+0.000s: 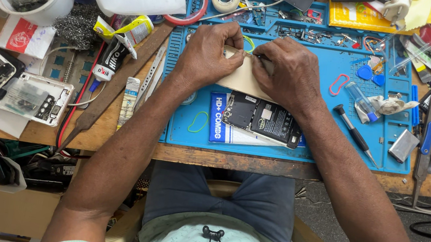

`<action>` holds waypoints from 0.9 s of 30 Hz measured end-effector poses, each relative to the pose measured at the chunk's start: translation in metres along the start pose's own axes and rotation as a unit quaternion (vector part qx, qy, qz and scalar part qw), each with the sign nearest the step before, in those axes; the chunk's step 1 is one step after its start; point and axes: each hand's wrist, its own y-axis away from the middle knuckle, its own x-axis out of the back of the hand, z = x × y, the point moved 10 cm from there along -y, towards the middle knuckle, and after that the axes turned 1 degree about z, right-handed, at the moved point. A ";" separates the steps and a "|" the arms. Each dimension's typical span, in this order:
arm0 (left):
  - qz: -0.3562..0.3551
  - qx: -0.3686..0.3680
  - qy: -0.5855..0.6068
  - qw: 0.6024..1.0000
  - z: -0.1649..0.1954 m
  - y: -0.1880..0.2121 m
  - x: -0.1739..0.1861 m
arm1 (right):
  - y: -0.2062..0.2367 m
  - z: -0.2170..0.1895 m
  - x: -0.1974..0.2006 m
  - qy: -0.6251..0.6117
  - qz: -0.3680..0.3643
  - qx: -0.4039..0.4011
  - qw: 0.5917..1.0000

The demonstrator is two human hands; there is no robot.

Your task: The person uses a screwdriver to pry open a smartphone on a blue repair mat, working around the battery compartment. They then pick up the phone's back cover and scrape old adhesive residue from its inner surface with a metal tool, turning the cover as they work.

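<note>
- Left hand (209, 56) and right hand (288, 72) both pinch a beige phone panel (243, 79), fingertips closed on its top edge.
- The panel lies on the blue work mat (330, 134).
- An opened phone (262, 120) sits just below; a black screwdriver (354, 134) lies to the right.

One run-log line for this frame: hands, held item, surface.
left hand: holds beige panel | right hand: pinches panel's top edge | surface: blue mat | nearby: opened phone

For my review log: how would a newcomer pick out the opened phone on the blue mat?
Find the blue work mat at the bench's centre. Just below the left hand and right hand lies the opened phone, dark, back removed, resting on a blue-and-white packet.
</note>
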 end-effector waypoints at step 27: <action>-0.042 0.018 -0.048 0.998 -0.001 0.002 -0.010 | 0.001 0.003 -0.011 0.040 -0.035 -0.005 0.999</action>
